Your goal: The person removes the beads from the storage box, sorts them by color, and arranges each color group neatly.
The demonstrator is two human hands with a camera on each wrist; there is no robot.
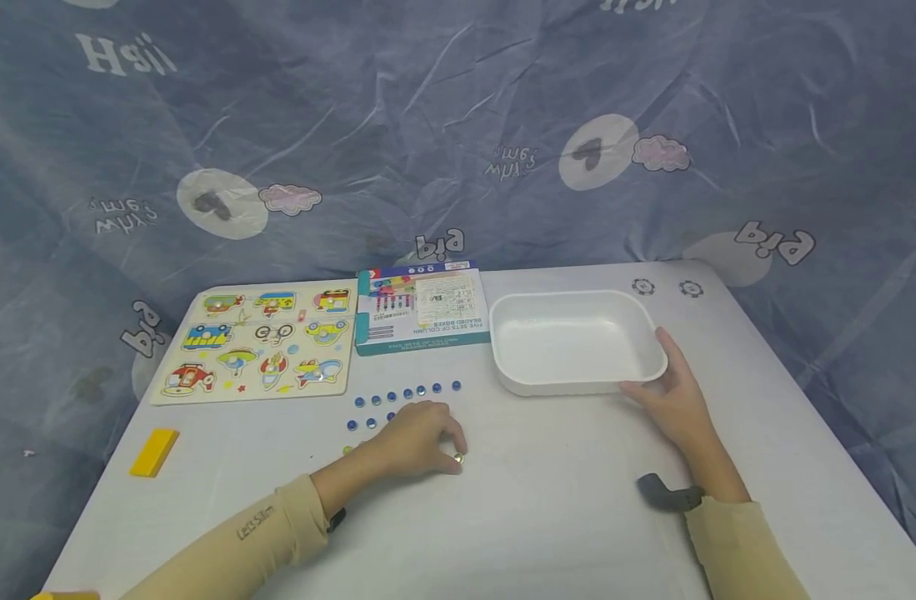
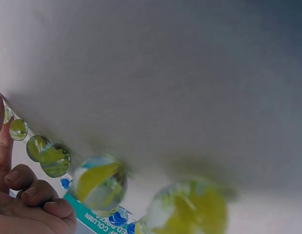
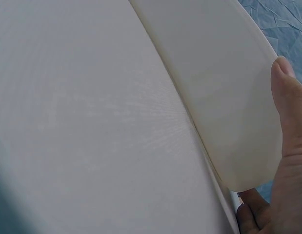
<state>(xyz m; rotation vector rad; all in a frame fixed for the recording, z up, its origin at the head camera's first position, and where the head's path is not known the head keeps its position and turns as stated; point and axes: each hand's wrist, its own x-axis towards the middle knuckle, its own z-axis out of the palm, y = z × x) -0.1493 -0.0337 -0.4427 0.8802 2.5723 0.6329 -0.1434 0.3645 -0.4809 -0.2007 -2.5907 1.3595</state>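
My left hand [image 1: 420,437] is over the table, thumb and forefinger pinching a clear marble with yellow-green swirls [image 1: 458,457] against the tabletop. In the left wrist view, a row of yellow-green marbles [image 2: 55,160] leads away from the fingertips. Behind that hand lie two rows of blue marbles [image 1: 392,397], some of them hidden by it. An empty white plastic tub [image 1: 578,388] stands right of the middle. At its near right corner my right hand [image 1: 678,408] holds it, thumb on the near wall and fingers along the right side.
Left of the marbles is a wooden vehicle puzzle board [image 1: 251,358]. A flat teal-and-white box [image 1: 423,308] lies between it and the tub. A yellow block [image 1: 154,452] rests near the table's left edge. A printed grey cloth [image 1: 427,125] hangs behind the table.
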